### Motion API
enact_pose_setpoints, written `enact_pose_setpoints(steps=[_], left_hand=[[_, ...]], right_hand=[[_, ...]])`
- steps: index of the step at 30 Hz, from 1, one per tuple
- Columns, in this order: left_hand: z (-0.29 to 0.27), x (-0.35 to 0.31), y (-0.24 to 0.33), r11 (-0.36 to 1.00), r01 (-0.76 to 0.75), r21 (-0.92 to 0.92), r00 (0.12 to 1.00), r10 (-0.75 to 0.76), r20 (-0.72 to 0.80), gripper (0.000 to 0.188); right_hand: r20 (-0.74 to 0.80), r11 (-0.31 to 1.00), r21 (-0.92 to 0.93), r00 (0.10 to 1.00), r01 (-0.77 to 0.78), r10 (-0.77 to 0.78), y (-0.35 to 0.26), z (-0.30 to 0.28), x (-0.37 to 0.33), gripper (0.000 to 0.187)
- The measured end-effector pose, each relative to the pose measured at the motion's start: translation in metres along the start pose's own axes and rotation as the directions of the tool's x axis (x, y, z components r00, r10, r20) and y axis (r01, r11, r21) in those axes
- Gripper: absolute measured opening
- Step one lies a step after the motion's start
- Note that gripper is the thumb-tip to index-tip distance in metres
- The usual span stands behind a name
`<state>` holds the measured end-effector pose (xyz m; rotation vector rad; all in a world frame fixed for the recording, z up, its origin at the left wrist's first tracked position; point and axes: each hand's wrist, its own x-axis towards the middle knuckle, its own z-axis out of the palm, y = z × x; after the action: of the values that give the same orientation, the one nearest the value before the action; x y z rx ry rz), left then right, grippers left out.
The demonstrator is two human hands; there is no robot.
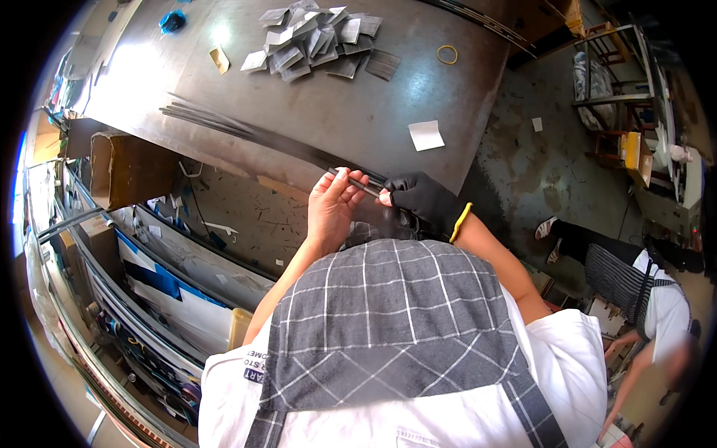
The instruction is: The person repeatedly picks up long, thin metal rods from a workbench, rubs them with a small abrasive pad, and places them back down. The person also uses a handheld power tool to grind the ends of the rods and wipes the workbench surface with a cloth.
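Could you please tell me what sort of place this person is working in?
Probably a small workshop or factory floor. A large metal worktable carries a pile of small grey packets and long thin dark strips; cardboard boxes and stacked materials crowd the stained concrete floor.

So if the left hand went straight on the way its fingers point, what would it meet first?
Probably the thin dark strip that the left hand already pinches, with the gloved right hand on its other end. Past that lies the bare metal tabletop. Depth is hard to judge here.
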<state>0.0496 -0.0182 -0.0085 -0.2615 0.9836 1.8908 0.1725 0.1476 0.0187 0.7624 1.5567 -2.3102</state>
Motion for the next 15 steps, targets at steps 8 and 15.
enact_pose_setpoints(steps=[8,15], left_hand=[[0.012,0.025,0.004,0.989,0.087,0.116,0.992,-0.076,-0.097,0.026],[0.02,-0.008,0.028,0.958,0.085,0.274,0.991,-0.052,-0.127,0.038]], right_hand=[[-0.134,0.834,-0.547,0.976,0.074,-0.175,-0.013,-0.014,0.014,0.016],[-0.163,0.264,-0.964,0.802,-0.006,-0.575,-0.014,-0.022,0.03,0.019]])
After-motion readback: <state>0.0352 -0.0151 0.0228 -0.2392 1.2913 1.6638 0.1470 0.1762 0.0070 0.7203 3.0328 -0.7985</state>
